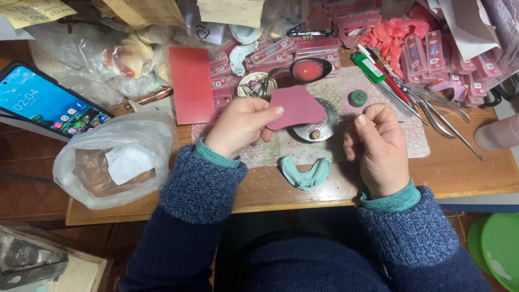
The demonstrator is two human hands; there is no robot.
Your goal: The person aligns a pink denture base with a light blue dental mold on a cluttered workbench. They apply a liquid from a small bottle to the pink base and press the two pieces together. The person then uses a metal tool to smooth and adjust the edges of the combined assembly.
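Note:
My left hand (240, 125) pinches a flat pink wax sheet (297, 106) with rounded corners and holds it over a small round metal burner (319, 128). My right hand (376, 146) is closed around a thin metal tool whose tip pokes out to its right; most of the tool is hidden in the fist. A pale green horseshoe-shaped dental cast (306, 173) lies on the patterned mat (419, 141) between my wrists, near the table's front edge.
A red wax slab (191, 84), a spoon holding red wax (308, 70) and a green lump (357, 98) lie behind. Metal instruments (432, 111) fan out at right. A phone (46, 103) and a plastic bag (116, 159) sit left, pink tooth cards (432, 51) at the back.

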